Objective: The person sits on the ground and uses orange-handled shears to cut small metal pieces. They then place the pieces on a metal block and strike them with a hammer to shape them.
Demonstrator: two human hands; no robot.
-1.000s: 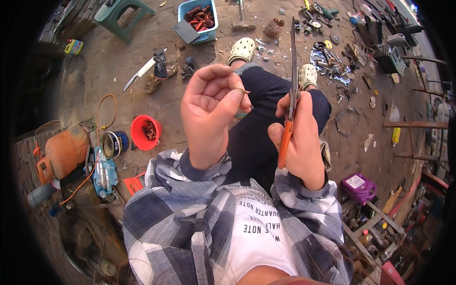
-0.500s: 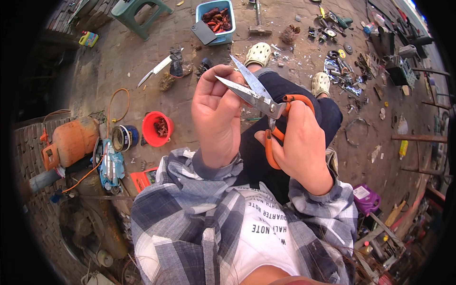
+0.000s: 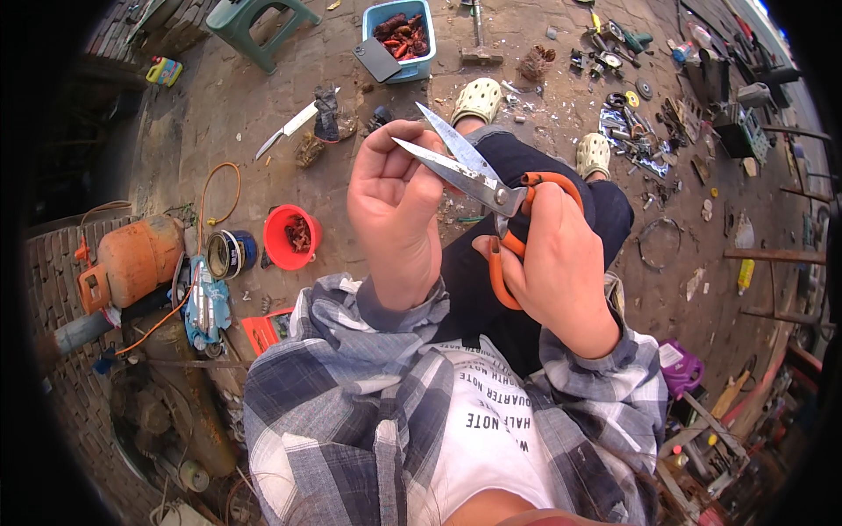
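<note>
A pair of scissors (image 3: 502, 198) with orange handles and worn, whitish-marked blades is held up over my lap, its blades spread apart. My right hand (image 3: 561, 267) grips the handles, thumb in one loop and fingers round the other. My left hand (image 3: 399, 215) is closed at the blades, with the thumb below the nearer blade and curled fingers behind it. The blades partly cover those fingertips, so anything small between them is hidden. On the ground ahead, a blue tub (image 3: 399, 16) holds dark red, pepper-like pieces; more lie in a red bucket (image 3: 279, 230) to the left.
A knife (image 3: 294, 124) with a pale handle lies ahead on the left, near a dark wrapped bundle (image 3: 325, 112). A green stool (image 3: 254, 35) stands beyond it. An orange gas cylinder (image 3: 140, 261) and an open can (image 3: 226, 254) are left. Scattered tools (image 3: 614, 48) lie far right.
Both hands and the scissors have shifted very slightly, the blade tips a little up and left. The grip and the spread of the blades look nearly the same.
</note>
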